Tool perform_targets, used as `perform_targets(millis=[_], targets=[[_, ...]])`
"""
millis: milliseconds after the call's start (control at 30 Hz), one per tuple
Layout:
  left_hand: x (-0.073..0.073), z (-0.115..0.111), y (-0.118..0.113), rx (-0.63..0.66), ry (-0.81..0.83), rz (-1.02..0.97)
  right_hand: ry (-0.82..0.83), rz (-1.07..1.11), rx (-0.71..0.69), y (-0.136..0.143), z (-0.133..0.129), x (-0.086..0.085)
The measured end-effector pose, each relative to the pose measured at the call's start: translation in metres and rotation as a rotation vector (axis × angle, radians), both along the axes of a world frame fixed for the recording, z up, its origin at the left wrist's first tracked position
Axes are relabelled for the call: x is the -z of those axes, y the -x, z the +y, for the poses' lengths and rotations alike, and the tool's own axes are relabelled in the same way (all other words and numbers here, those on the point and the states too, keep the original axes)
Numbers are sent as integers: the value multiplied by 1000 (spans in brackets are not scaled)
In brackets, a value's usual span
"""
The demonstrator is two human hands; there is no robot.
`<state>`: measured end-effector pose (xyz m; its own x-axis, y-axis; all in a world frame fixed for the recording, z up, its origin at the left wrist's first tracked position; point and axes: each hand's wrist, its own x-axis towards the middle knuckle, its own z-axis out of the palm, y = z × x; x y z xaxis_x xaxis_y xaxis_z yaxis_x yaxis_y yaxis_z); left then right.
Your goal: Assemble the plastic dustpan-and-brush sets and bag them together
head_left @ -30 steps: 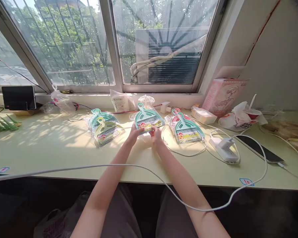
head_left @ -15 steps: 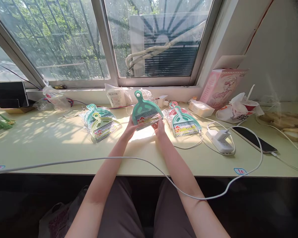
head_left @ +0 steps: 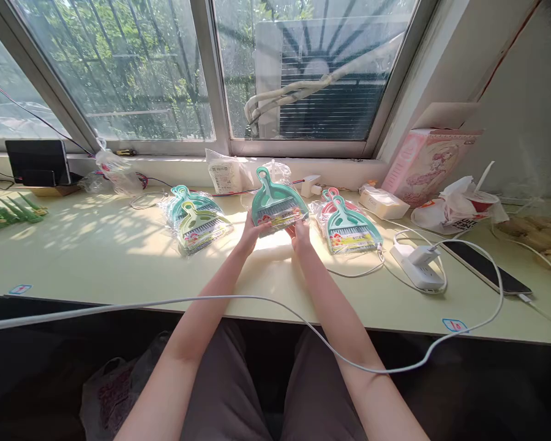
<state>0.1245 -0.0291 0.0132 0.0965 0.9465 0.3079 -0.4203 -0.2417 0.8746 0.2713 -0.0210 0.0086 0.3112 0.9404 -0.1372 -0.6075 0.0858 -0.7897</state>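
Between my hands, a green dustpan and brush set [head_left: 278,205] is held up off the table, tilted, its handle pointing away from me. My left hand [head_left: 252,234] grips its lower left edge. The lower right edge is in my right hand [head_left: 300,233]. To the left lie wrapped sets, a teal one [head_left: 182,199] with a light green one [head_left: 202,228] overlapping it. On the right, another green set [head_left: 349,229] rests over a red one [head_left: 331,196], both in clear plastic.
A white cable [head_left: 266,298] crosses over my forearms. At the right are a power strip [head_left: 417,266], a phone [head_left: 487,264], a pink box [head_left: 431,162] and a white box [head_left: 383,201]. A tablet [head_left: 37,162] stands at the far left; a plastic-wrapped package [head_left: 226,174] sits by the window.
The view has turned slightly, so most things sit further right in the picture. Both hands still hold the green set.
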Motion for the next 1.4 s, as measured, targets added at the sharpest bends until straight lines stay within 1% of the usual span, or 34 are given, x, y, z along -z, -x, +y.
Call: perform_targets(millis=[67,167,233,333,467,600,667,800,833,867,967,1000,1033,1100,1167,1233,1300,1333,1367,1400], targets=[[1,4,3,-27,4,-7,-79,23,-46,6,-1,-2],[1,9,9,-71,22,-3,-196,26,-152,16,-4,-2],[-1,9,11,-87,23,11,-190,-2,-165,21,-4,0],[-1,5,9,-71,22,50,-109,-12,-84,23,-2,4],[7,-1,-2,49,134,95,-88,22,21,17,-1,3],[15,-6,-10,229,159,81,-125,41,96,12,-6,0],[13,-7,-10,286,169,81,-139,57,113,11,-8,-2],[0,-7,-4,346,192,96,-146,69,106,13,-10,-5],[-3,-6,-1,324,210,94,-146,69,94,15,-9,-5],[-5,-4,1,269,226,98,-146,66,78,16,-8,-4],[-6,-1,6,27,205,177,-142,40,21,19,-5,0],[-5,-1,7,-17,179,219,-134,29,-1,19,-4,3],[-3,-1,7,-32,155,259,-124,18,-25,18,-3,6],[-1,0,6,-15,131,316,-104,7,-64,17,-1,10],[0,2,6,-2,154,329,-87,5,-105,15,1,11],[0,8,11,-17,222,276,-71,-6,-154,13,4,6],[-1,17,26,-86,293,158,-79,-75,-184,11,5,-3],[-2,21,36,-139,313,88,-105,-148,-168,9,5,-8],[-3,26,48,-192,320,20,-149,-256,-123,7,3,-12],[-4,30,61,-218,317,-25,-212,-397,-54,5,0,-16]])
